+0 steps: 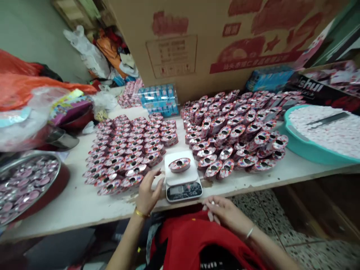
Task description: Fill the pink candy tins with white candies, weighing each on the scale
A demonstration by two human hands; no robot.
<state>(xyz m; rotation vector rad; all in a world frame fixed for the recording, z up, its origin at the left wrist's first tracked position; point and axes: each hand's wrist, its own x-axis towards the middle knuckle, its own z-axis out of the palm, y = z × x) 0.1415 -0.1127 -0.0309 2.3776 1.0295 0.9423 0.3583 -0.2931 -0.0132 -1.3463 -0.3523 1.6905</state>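
A small white digital scale (pixel 182 180) stands at the front edge of the white table (pixel 84 204), with one oval pink tin (pixel 179 164) lying on its pan. My left hand (pixel 148 193) rests on the table just left of the scale, fingers spread and open, holding nothing. My right hand (pixel 223 212) sits below the table edge over a red garment (pixel 194 240), fingers curled together on something small I cannot make out.
Flat stacks of tins (pixel 126 150) cover the table left of the scale; tilted open tins (pixel 233 131) fill the right. A teal basin of white pieces (pixel 323 131) stands far right. A metal tray of lids (pixel 25 183) is at left. A large cardboard box (pixel 219 37) stands behind.
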